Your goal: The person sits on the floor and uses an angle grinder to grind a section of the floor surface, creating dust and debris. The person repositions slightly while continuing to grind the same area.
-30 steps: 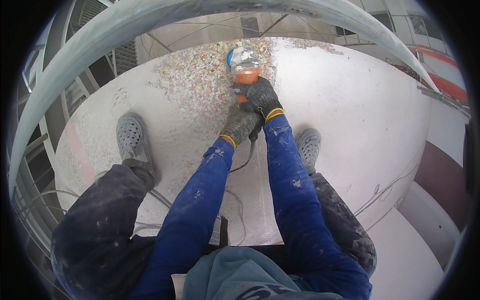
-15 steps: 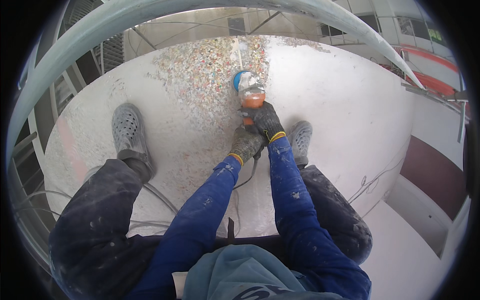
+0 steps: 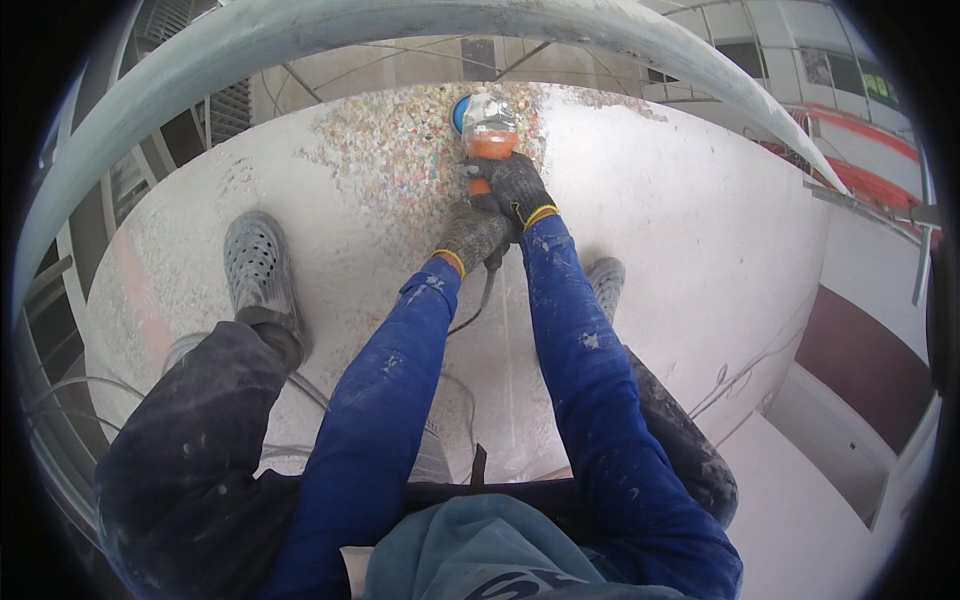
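Note:
An angle grinder [image 3: 491, 140] with an orange body, a silvery wrapped head and a blue disc [image 3: 460, 114] lies out in front of me near the far edge of a dusty, pale curved surface [image 3: 660, 240]. My gloved right hand [image 3: 520, 187] wraps the body just behind the head. Lower on the handle, my gloved left hand [image 3: 472, 235] is closed round its rear end. The power cord [image 3: 487, 295] trails from there toward me. Around the disc the surface shows speckled, multicoloured stone chips [image 3: 385, 150]; whether the disc touches it I cannot tell.
A thick grey pipe [image 3: 400, 25] arches across the far side. Loose cables [image 3: 100, 385] lie at the left, and a thin wire [image 3: 735, 375] runs along the right. My grey clogs [image 3: 258, 258] stand on the surface, one on each side. Red material [image 3: 860, 165] lies beyond at the right.
Both hands have pushed the grinder farther from me and slightly left, toward the far edge. My arms are stretched out more, and the cord has shifted with them.

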Demonstrator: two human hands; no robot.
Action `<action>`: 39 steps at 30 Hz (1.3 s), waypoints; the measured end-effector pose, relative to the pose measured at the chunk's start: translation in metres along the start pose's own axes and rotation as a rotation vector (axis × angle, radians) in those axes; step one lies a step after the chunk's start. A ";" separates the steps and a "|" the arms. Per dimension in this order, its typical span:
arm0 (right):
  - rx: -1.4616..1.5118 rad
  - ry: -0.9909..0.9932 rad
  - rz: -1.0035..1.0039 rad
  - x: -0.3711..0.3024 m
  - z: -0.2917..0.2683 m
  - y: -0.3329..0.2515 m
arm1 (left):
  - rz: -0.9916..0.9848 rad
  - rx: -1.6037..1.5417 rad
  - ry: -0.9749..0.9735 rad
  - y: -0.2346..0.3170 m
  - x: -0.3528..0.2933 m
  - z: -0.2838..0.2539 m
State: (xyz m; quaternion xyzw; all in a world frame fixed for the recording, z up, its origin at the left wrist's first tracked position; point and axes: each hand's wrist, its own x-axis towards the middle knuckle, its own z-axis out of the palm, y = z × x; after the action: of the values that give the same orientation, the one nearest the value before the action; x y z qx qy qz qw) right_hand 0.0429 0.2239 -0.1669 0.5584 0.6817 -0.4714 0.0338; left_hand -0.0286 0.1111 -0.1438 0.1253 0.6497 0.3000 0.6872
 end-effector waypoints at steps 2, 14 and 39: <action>0.209 -0.003 0.120 0.008 0.000 -0.009 | 0.023 0.059 -0.034 0.007 0.007 -0.010; 0.064 -0.058 0.132 -0.050 0.010 0.033 | -0.011 -0.007 -0.046 -0.040 -0.036 0.034; 0.185 0.053 -0.006 -0.080 0.037 0.071 | 0.054 0.029 0.049 -0.081 -0.045 0.041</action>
State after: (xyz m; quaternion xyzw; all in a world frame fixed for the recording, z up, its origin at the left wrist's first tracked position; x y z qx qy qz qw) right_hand 0.1112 0.1356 -0.1839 0.5693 0.6375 -0.5178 -0.0374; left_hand 0.0322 0.0299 -0.1476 0.1454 0.6669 0.3118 0.6609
